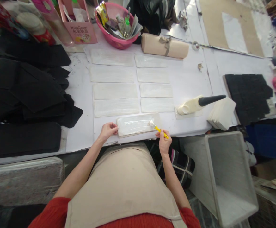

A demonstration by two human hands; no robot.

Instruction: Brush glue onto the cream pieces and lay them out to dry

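Observation:
My right hand is closed around the yellow handle of a small brush. Its pale bristles rest on the right part of a white rectangular panel near the table's front edge. Wet, glossy streaks run lengthwise along that panel, which looks like the top of a thin stack. At the panel's left end my left hand pinches the edge between thumb and fingers. Beyond it lie two columns of similar glossy white strips. To the right, a cream bottle with a dark nozzle lies on its side.
Black cut pieces are heaped at left, and more dark pieces lie at right. A pink basin of tools and a beige roll stand at the back. White pieces are stacked above a grey bin.

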